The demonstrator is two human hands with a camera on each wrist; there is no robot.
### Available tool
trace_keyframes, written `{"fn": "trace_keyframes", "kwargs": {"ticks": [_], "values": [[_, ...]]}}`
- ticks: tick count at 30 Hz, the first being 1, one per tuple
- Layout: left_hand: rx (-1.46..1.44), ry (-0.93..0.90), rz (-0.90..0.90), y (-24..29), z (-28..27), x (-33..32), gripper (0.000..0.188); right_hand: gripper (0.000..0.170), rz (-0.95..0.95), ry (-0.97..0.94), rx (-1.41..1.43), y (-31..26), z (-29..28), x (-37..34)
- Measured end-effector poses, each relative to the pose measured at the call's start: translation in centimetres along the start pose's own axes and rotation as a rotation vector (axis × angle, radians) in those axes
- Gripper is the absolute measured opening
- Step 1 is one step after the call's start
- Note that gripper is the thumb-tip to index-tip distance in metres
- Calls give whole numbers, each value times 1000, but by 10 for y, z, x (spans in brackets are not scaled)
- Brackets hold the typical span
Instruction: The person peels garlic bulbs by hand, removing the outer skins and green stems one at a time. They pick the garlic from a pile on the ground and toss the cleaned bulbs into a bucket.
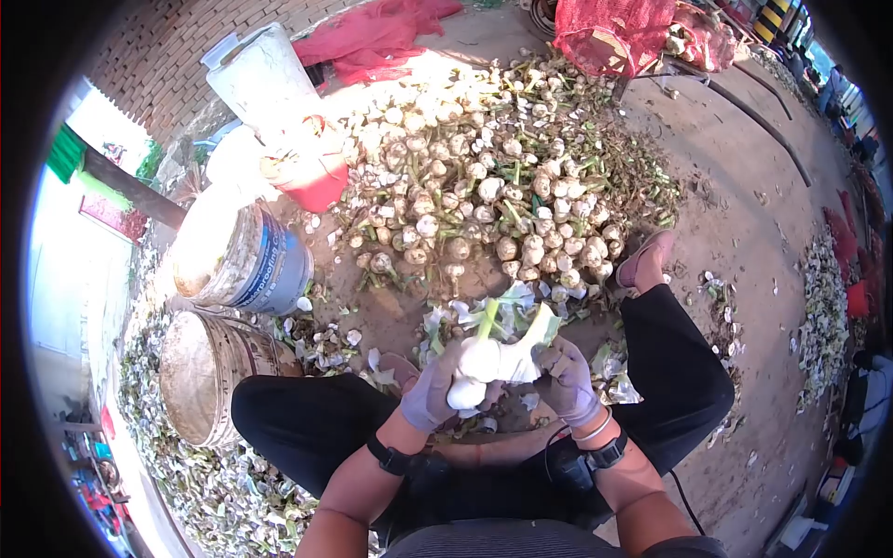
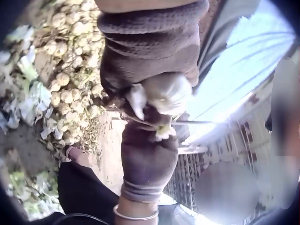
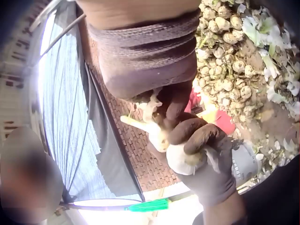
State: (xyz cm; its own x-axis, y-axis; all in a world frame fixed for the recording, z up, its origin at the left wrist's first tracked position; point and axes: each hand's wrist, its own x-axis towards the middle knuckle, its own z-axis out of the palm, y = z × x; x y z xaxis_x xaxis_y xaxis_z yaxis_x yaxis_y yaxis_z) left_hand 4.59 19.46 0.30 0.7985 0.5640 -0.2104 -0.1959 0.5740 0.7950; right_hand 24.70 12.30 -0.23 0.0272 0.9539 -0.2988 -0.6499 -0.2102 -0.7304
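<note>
My gloved left hand (image 1: 433,395) grips two white garlic bulbs, one with a green stem. In the head view the stemmed garlic bulb (image 1: 479,358) sits above the other garlic bulb (image 1: 465,394), held at the palm. Its dark-stained fingers (image 3: 202,139) curl over the lower bulb in the right wrist view. Just to the right, my gloved right hand (image 1: 569,386) pinches a pale garlic skin (image 1: 523,361) with a green leafy end, right beside the stemmed bulb. Both hands are close together above the lap, and the right fingertips are partly hidden.
A large heap of unpeeled garlic (image 1: 484,186) lies on the ground ahead. At left stand a blue-labelled bucket (image 1: 274,265), a dirty bucket (image 1: 228,372) and a red bucket (image 1: 321,186). Peelings (image 1: 214,484) cover the ground at left. Red mesh sacks (image 1: 614,33) lie at the back.
</note>
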Motion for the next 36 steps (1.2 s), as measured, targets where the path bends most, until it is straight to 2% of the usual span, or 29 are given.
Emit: {"fn": "trace_keyframes", "kwargs": {"ticks": [2, 3, 4, 6, 7, 8, 10, 11, 12, 14, 15, 16, 18, 19, 20, 21, 22, 23, 25, 26, 27, 28, 29, 30, 32, 33, 34, 35, 36], "values": [[86, 107, -122, 1, -3, 5, 60, 32, 116, 53, -55, -13, 7, -4], [88, 105, -120, -2, 0, 9, 60, 35, -80, 8, -240, -11, 10, -5], [191, 226, 5, -9, 7, 14, 57, 35, -81, 10, -240, -12, 12, -6], [391, 475, 252, -13, 23, 18, 52, 28, -334, -74, -559, -15, 17, -8], [217, 446, 161, -5, 30, 11, 51, 33, -196, -107, -591, -20, 12, -12], [218, 449, 157, -7, 20, 6, 51, 36, -71, -51, -180, -19, 13, -10], [-176, 7, -134, -12, -6, 1, 50, 35, -128, -33, -334, -8, -3, -3], [-178, -97, -89, -1, 2, 3, 50, 35, -148, -26, -386, -5, -8, 0], [-177, -101, -87, 1, -1, 4, 50, 30, -130, -4, -316, -1, -11, 3], [232, 51, -158, 2, -10, 5, 45, 26, -114, 15, -250, -2, -16, 7], [119, 201, -127, -8, -7, 10, 39, 26, -185, 0, -492, -8, -20, 9], [118, 201, -124, -15, -6, 14, 39, 25, -247, -14, -611, 8, -33, 12], [291, 393, -15, -19, 2, 11, 34, 24, -379, -21, -847, 30, -48, 16], [385, 318, -10, -37, -19, 8, 35, 23, -297, 27, -701, 38, -47, 12], [476, 245, 2, -54, -39, 5, 36, 21, -266, 6, -836, 32, -40, 5], [2, 150, 8, -50, -34, 6, 37, 19, -239, -19, -972, 25, -31, -3], [-470, 48, 19, -46, -27, 5, 38, 18, -149, -321, -637, 13, -20, -9], [83, 249, 268, -43, -21, 2, 37, 16, 38, -577, -302, 0, -7, -16], [600, 338, 356, -23, -31, -1, 36, 29, 157, -466, -137, -37, 11, -38], [524, 364, 326, -25, -40, 0, 37, 35, 209, -404, -52, -55, 20, -49], [447, 392, 299, -19, -42, 1, 37, 40, 133, -386, -368, -60, 30, -37], [655, 361, 367, -18, -39, -3, 37, 46, 52, -355, -682, -65, 43, -21], [858, 345, 446, -8, -30, -7, 37, 52, -359, -151, -1075, -57, 45, -12], [855, 328, 443, 2, -17, -11, 37, 51, -507, -93, -994, -48, 43, -3], [688, 183, 369, 10, -4, -11, 37, 40, -681, -191, -1131, -41, 43, 9], [800, 143, 422, 3, -10, -7, 35, 40, -674, -184, -1136, -38, 41, 6], [795, 140, 425, -8, -12, -8, 35, 32, -603, -174, -1198, -35, 41, 4], [444, 229, 283, -20, -11, -10, 38, 24, -540, -172, -1259, -35, 43, 5], [93, 311, 136, -30, -14, -9, 43, 24, -545, -181, -1259, -31, 48, -2]]}}
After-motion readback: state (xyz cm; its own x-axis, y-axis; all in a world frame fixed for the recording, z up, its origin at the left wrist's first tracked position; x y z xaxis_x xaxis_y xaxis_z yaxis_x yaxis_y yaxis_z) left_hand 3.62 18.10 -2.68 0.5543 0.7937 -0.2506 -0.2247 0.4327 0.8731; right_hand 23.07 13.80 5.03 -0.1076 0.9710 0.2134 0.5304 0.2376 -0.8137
